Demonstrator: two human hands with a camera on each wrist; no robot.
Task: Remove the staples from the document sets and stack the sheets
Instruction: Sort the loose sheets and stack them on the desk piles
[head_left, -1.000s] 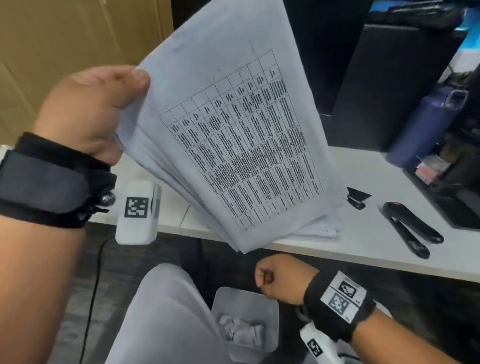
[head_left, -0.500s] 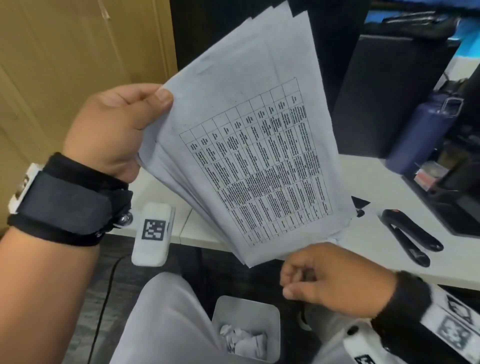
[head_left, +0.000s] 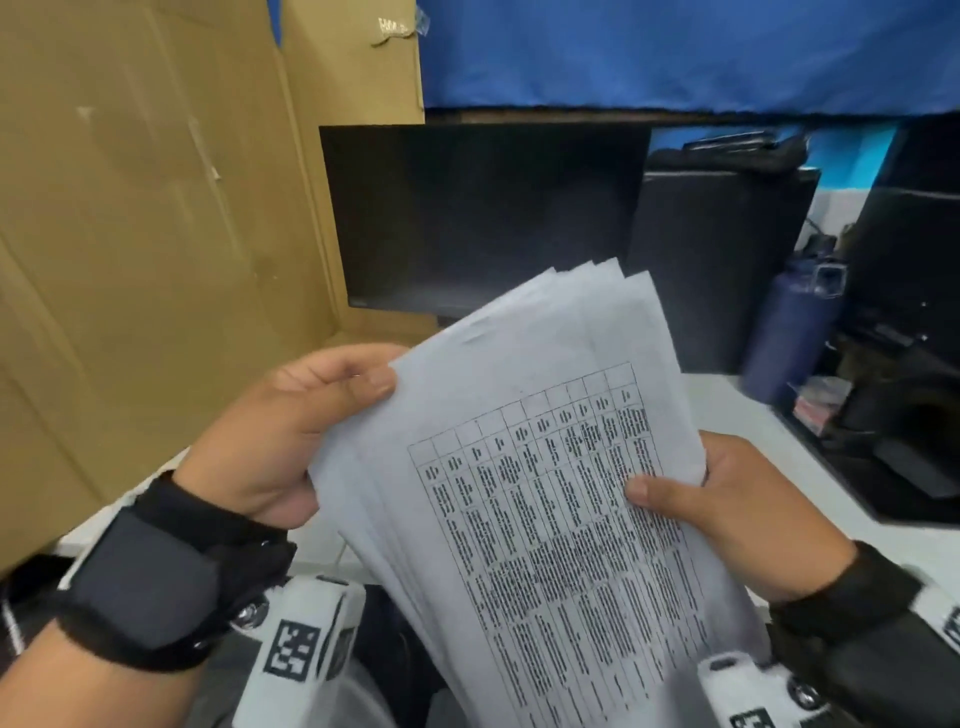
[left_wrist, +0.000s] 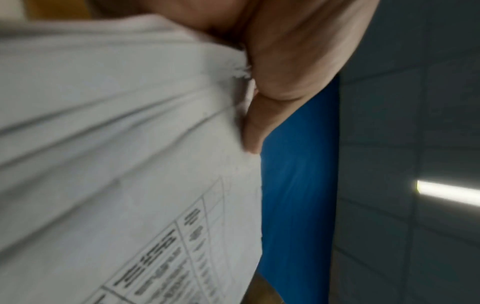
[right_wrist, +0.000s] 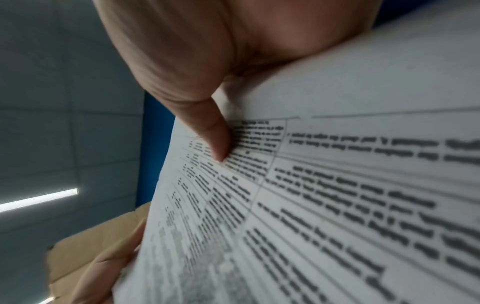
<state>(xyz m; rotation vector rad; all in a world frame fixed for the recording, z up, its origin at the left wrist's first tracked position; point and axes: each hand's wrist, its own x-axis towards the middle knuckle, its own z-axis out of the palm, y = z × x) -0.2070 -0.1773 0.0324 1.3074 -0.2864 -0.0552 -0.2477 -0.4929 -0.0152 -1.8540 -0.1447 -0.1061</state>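
Note:
A fanned set of white sheets (head_left: 540, 467) with a printed table on the top page is held up in front of me, tilted. My left hand (head_left: 311, 415) pinches its upper left corner, thumb on top. My right hand (head_left: 701, 499) grips the right edge, thumb pressed on the printed table. In the left wrist view the sheets (left_wrist: 116, 144) splay beneath my thumb (left_wrist: 262, 115), with torn staple marks at the corner. In the right wrist view my thumb (right_wrist: 207, 127) lies on the printed page (right_wrist: 337, 195). No staple remover or stapler is in view.
A dark monitor (head_left: 483, 218) stands behind the sheets on the white desk (head_left: 810, 467). A blue bottle (head_left: 795, 332) and black equipment (head_left: 909, 415) sit at the right. A cardboard wall (head_left: 156, 234) fills the left.
My right hand rose from below the desk and took hold of the sheets' right edge. The sheets dropped lower and closer to me, and my view lifted toward the monitor.

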